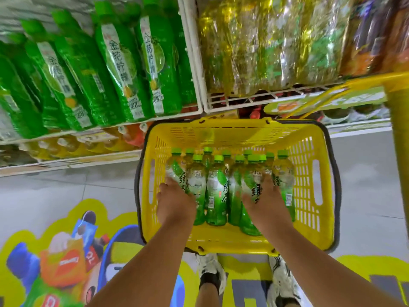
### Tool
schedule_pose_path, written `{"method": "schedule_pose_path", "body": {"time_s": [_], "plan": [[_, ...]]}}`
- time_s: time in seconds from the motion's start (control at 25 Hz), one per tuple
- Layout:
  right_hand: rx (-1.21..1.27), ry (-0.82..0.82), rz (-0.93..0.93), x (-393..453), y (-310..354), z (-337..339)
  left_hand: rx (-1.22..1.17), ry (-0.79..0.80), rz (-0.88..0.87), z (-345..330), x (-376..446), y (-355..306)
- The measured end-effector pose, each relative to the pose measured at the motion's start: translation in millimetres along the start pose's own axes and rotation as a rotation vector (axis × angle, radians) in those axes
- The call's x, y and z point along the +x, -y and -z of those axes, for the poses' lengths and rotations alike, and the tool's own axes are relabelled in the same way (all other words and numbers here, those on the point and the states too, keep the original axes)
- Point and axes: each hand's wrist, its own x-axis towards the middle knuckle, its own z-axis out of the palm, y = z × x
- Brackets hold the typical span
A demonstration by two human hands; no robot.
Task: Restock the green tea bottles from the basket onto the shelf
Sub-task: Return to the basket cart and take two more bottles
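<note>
Grey shop floor tiles carry a yellow slatted plastic basket (pixel 308 149) packed with clear green-capped green tea bottles (pixel 217 187), so restocking looks barely begun. Left hand (pixel 176 203) and right hand (pixel 266 201) each have a grip closed round a bottle (fingers largely hidden). White wire shelf (pixel 239 99) stands beyond.

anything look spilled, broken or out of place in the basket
Nothing stands out. The green tea bottles stand upright with caps on, packed in the middle of the yellow basket, with no spill visible. The left hand and right hand each reach onto a bottle at either end of the cluster.
</note>
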Motion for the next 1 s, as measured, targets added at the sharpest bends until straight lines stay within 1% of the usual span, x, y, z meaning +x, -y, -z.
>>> {"method": "schedule_pose_path", "body": {"time_s": [0.16,0.32,0.4,0.48,0.64,0.84,1.0], "plan": [[0.116,0.035,-0.109,7.9,-5.5,-9.3,0.071,-0.035,0.033,-2.5,19.3,-4.7],[0.191,0.002,-0.121,12.5,-5.3,-8.2,0.203,-0.057,0.017,-2.8,30.3,-3.0],[0.193,0.004,-0.131,13.8,-5.1,-6.2,0.221,-0.054,0.016,-2.5,31.4,-1.4],[0.205,0.022,-0.152,15.4,-5.9,-6.1,0.153,-0.043,0.008,-0.3,30.2,0.0],[0.237,0.036,-0.166,13.3,-8.6,-2.2,-0.064,-0.024,-0.039,10.6,21.8,5.0],[0.268,-0.004,-0.095,-4.6,-2.3,25.9,-0.304,-0.026,-0.123,37.0,-8.5,8.2],[0.345,-0.060,-0.017,-31.1,13.6,64.6,-0.391,0.000,-0.167,73.3,-47.7,2.7]]}}
